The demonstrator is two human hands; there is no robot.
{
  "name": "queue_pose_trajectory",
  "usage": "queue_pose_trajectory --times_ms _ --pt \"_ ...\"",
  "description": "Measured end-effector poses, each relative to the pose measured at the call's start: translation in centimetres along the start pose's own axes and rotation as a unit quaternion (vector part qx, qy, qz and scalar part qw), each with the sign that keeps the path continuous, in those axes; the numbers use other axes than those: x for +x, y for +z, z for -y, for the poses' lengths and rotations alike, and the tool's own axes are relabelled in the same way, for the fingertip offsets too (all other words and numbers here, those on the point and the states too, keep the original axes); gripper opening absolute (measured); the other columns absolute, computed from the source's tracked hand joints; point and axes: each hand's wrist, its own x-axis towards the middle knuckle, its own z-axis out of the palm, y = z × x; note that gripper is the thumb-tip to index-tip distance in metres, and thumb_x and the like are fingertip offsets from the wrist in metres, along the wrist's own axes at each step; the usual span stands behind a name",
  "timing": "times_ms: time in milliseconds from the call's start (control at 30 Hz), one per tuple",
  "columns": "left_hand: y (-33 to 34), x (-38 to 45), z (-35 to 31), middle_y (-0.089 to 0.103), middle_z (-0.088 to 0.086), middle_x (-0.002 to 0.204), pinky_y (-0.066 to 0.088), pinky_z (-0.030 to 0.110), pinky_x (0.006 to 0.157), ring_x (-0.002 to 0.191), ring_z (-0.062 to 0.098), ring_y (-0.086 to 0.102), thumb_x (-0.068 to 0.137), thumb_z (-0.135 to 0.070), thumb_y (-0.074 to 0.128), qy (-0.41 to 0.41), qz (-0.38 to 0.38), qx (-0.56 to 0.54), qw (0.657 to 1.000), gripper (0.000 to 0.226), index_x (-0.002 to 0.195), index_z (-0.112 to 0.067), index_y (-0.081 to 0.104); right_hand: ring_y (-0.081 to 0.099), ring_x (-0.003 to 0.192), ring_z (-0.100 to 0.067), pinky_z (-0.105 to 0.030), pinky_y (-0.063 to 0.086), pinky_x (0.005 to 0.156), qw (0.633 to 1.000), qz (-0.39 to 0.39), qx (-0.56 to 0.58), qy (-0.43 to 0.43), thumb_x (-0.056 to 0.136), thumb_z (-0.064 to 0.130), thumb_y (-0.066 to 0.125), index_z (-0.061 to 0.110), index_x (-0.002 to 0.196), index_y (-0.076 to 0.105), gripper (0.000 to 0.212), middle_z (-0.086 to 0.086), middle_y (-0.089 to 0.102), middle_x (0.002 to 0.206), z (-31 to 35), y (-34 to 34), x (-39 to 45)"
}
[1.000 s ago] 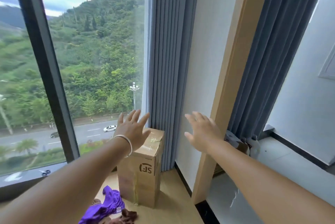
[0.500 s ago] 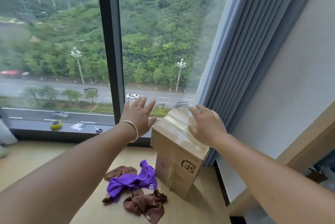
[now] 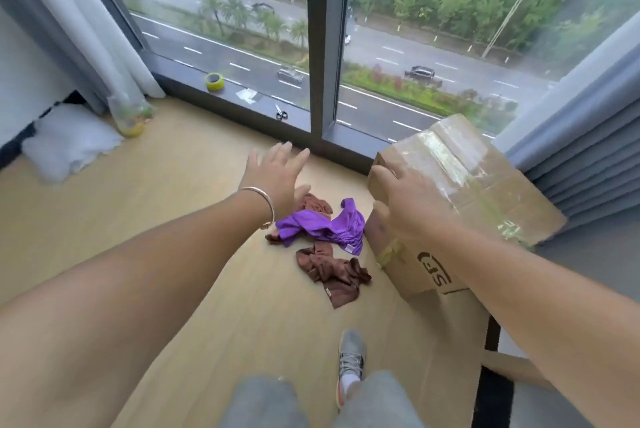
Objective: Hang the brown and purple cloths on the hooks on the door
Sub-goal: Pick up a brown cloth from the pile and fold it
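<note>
Both my hands are out over the wooden floor (image 3: 166,206), neither holding anything. My left hand (image 3: 277,178), bracelet (image 3: 261,200) on the wrist, has its fingers straight and spread, palm down, just above the far end of the cloth pile. My right hand (image 3: 405,202) is also flat with relaxed fingers, in front of the near top corner of the cardboard box (image 3: 485,192); can't tell if it touches the box.

The purple cloth (image 3: 325,226) lies crumpled on the floor just beside the box's left side, roughly midway between the window frame (image 3: 242,105) and my shoe (image 3: 351,355). One brown cloth (image 3: 332,271) sits touching its near edge, bunched with a small tag showing. A second brown cloth (image 3: 315,202) pokes out from under the purple one on the far side, just beside my left thumb.

On the window ledge: a roll of yellow-green tape (image 3: 214,81), a scrap of paper (image 3: 246,94), small scissors (image 3: 281,113). Grey curtain (image 3: 86,46) hangs at the left corner with a white cushion (image 3: 69,143) below it; blue-grey curtain (image 3: 581,136) behind the box on the right. No door or hooks in view
</note>
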Motion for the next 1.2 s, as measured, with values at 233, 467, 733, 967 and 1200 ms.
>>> queue_pose_trajectory --times_ms 233,467,733,967,1200 --pt "12.8 0.7 -2.4 0.016 0.008 0.159 0.013 0.05 0.115 0.144 0.023 0.017 0.095 -0.055 0.034 -0.003 0.114 -0.025 0.993 0.067 0.152 -0.028 0.011 0.045 0.124 -0.029 -0.039 0.037 0.101 0.992 0.117 -0.006 -0.046 0.086 0.035 0.056 0.016 0.141 0.04 0.061 -0.01 0.043 0.14 -3.3 12.4 3.6" --pt "29.8 -1.3 -6.3 0.015 0.007 0.159 0.01 0.051 0.115 0.144 0.023 0.016 0.095 -0.053 0.037 0.063 0.225 -0.053 0.971 0.068 0.152 -0.028 0.01 0.036 0.133 -0.027 -0.04 0.029 0.11 0.968 0.247 -0.039 -0.035 0.09 0.038 0.054 0.02 0.147 0.031 0.064 -0.008 0.033 0.148 -6.5 27.7 2.8" --pt "48.5 -2.1 -10.9 0.009 0.004 0.16 0.003 0.05 0.116 0.147 0.02 0.006 0.098 -0.048 0.032 0.1 0.293 -0.108 0.945 0.067 0.153 -0.022 0.004 0.031 0.135 -0.024 -0.036 0.025 0.111 0.934 0.341 -0.088 -0.056 0.091 0.036 0.052 0.02 0.15 0.022 0.069 -0.007 0.026 0.152 -9.1 45.7 2.9" --pt "63.7 -0.2 -15.1 0.011 0.007 0.16 0.005 0.044 0.118 0.147 0.022 0.007 0.099 -0.047 0.032 0.12 0.293 -0.138 0.939 0.07 0.153 -0.011 0.004 0.029 0.136 -0.025 -0.036 0.022 0.11 0.92 0.363 -0.105 -0.109 0.088 0.026 0.055 0.021 0.147 0.027 0.065 -0.007 0.028 0.151 -11.2 61.0 3.9" --pt "76.9 3.1 -20.1 0.01 0.012 0.16 0.004 0.038 0.118 0.147 0.025 0.007 0.099 -0.046 0.034 0.132 0.269 -0.157 0.941 0.072 0.152 -0.006 0.005 0.015 0.145 -0.024 -0.038 0.016 0.117 0.903 0.324 -0.148 -0.239 0.083 0.013 0.054 0.019 0.148 0.03 0.069 -0.005 0.026 0.156 -15.2 74.4 8.2"
